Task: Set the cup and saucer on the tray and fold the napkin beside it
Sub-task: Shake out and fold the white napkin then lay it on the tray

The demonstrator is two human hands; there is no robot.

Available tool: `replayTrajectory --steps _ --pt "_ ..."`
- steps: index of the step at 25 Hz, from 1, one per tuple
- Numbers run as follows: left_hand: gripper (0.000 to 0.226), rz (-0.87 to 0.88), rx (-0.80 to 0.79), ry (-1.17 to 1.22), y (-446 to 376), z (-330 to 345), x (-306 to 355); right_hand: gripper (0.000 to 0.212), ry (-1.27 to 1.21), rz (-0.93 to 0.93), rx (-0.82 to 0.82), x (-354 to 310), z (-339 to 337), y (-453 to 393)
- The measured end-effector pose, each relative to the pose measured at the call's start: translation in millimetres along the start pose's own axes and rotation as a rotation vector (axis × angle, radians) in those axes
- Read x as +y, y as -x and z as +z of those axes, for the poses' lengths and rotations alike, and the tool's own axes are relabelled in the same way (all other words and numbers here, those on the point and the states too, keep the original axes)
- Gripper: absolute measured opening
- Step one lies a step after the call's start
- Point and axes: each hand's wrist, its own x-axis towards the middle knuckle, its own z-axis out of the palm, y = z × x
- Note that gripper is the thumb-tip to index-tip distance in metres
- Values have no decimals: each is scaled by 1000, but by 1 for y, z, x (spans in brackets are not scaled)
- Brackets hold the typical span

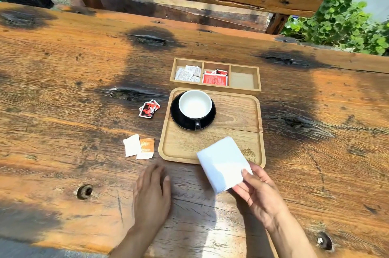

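A white-lined black ceramic cup [195, 106] sits on a black round saucer [179, 117], beside a plain white folded napkin [223, 164] and red-and-white printed sachets [215, 77].

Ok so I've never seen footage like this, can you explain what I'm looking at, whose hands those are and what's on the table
There is no machine here: one camera sits on a person's head, looking forward and down, so the hands are their own. The right hand pinches a folded white paper napkin over the near edge of a square wooden tray. The left hand lies flat, fingers straight, on the weathered wooden table. On the tray, a white-lined black cup sits on a black saucer. Behind it is a three-part wooden box of white and red sachets; more packets lie loose to the left.
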Motion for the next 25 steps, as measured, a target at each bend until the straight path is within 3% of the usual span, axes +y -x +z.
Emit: replayTrajectory --steps 4,9,16,25 --pt "61 78 -57 -276 10 24 -24 35 -223 -74 17 -8 5 -20" --pt "66 100 -82 -474 11 37 -30 42 -276 -158 59 -30 24 -61" --pt "70 96 -94 -495 9 37 -29 48 -194 -193 164 -65 50 -117" --pt "72 64 -88 -480 5 38 -27 34 -62 -156 390 -65 59 -147"
